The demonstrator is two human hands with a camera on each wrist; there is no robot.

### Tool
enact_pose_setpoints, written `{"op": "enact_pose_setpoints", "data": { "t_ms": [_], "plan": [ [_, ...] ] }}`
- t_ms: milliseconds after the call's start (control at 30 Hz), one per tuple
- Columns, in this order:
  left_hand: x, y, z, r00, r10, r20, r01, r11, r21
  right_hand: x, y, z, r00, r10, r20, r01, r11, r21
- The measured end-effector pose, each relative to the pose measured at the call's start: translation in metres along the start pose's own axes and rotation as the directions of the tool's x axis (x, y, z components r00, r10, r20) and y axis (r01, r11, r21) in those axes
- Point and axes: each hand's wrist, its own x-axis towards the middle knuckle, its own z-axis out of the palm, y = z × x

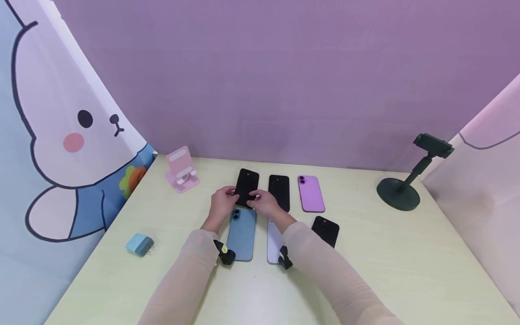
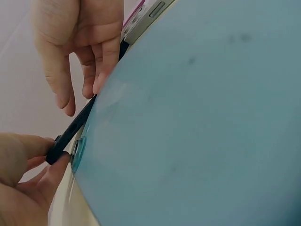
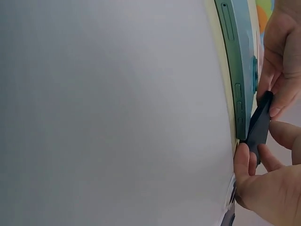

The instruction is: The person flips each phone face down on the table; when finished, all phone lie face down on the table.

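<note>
A black phone (image 1: 247,185) is held between my two hands, tilted slightly up from the table at the back of a group of phones. My left hand (image 1: 222,203) pinches its left edge between thumb and fingers, as the left wrist view shows. On the opposite edge, my right hand (image 1: 267,204) grips with thumb and fingertips (image 3: 242,160). Just below lies a blue phone (image 1: 241,237), back up. Beside it is a pale lavender phone (image 1: 273,239), partly covered by the right arm. A second black phone (image 1: 279,187) lies right of the held one.
A purple phone (image 1: 312,194) and another black phone (image 1: 326,230) lie to the right. A pink folding stand (image 1: 182,170) is at the back left, with a blue charger plug (image 1: 140,244) nearer. At the right rises a dark round-based phone stand (image 1: 399,194).
</note>
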Motion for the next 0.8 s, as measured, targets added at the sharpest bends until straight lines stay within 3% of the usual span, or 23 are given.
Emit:
{"op": "enact_pose_setpoints", "data": {
  "t_ms": [267,467,800],
  "plan": [
    [-0.0001,0.0004,-0.0014,0.998,-0.054,0.037,0.052,0.997,0.048,0.0018,-0.0015,0.0041,0.999,0.020,-0.047,-0.025,0.992,-0.123],
    [-0.0023,-0.0002,-0.0012,0.999,-0.041,0.022,0.040,0.998,0.056,0.0039,0.0000,0.0046,0.997,0.035,-0.074,-0.045,0.989,-0.140],
    [-0.0043,0.0015,-0.0002,0.996,-0.086,0.025,0.084,0.994,0.070,0.0031,-0.0001,0.0048,0.996,0.049,-0.080,-0.060,0.988,-0.141]
  ]
}}
